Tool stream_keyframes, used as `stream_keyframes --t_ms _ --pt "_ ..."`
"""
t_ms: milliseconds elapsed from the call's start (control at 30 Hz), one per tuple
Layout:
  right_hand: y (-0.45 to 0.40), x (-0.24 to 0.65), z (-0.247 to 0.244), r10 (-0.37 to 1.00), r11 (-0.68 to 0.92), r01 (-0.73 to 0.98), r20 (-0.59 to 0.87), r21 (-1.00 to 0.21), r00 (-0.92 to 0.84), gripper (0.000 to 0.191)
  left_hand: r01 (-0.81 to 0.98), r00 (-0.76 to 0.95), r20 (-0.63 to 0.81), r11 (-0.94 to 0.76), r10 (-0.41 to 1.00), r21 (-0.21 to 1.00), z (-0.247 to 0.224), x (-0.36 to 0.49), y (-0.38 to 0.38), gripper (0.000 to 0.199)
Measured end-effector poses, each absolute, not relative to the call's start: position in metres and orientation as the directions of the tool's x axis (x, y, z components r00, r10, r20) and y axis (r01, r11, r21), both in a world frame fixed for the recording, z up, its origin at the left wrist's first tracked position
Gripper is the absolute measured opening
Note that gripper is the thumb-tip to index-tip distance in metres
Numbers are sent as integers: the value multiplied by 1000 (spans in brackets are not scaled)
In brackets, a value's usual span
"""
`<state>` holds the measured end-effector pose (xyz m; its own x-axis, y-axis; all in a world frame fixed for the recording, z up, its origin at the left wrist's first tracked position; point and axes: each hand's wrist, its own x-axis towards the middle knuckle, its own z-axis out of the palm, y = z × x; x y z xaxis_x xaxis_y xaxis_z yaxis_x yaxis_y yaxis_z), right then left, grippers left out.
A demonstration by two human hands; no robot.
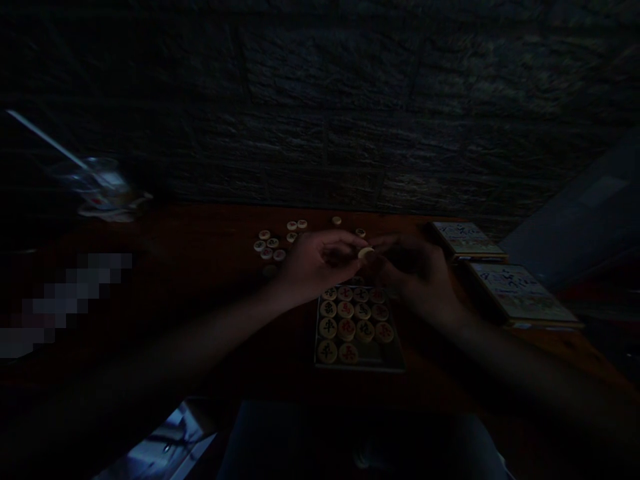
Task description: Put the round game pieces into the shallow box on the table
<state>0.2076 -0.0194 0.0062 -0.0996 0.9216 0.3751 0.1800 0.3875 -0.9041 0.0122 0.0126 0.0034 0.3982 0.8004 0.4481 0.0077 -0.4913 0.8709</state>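
you've got decent room on the left, bare tabletop (215, 257) between the cup (110, 183) and the loose pieces (273, 243), but the stone wall (320, 147) stops you far side, two boxes (523, 290) crowd your right, and the tray (376, 353) hogs the near middle

At the left of the desk (210, 243), near the wall (325, 147), stands a cup (107, 183), probably clear plastic, with a pale straw (47, 140). Two boxes (520, 290) lie at the right, just beside each other.
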Motion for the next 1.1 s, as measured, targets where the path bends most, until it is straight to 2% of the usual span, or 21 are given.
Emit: stream_keyframes --t_ms 167,500,700,933,1100 --pt "-17 207 8 942 336 149 327 -930 -82 29 87 414 527 -608 743 789 1 11 11 22" --pt "-17 209 7 957 277 115 264 -954 -121 18 21 347 458 -496 818 868 6 13 13 17" --pt "-15 209 3 967 224 103 208 -969 -148 29 53 338 464 -509 819 859 5 13 11 15" --pt "-17 206 5 979 164 49 156 -985 -132 36 80 441 459 -543 771 836 4 12 7 25" --pt "-18 204 6 979 166 57 158 -984 -130 39 46 448 437 -508 780 860 6 13 6 23"
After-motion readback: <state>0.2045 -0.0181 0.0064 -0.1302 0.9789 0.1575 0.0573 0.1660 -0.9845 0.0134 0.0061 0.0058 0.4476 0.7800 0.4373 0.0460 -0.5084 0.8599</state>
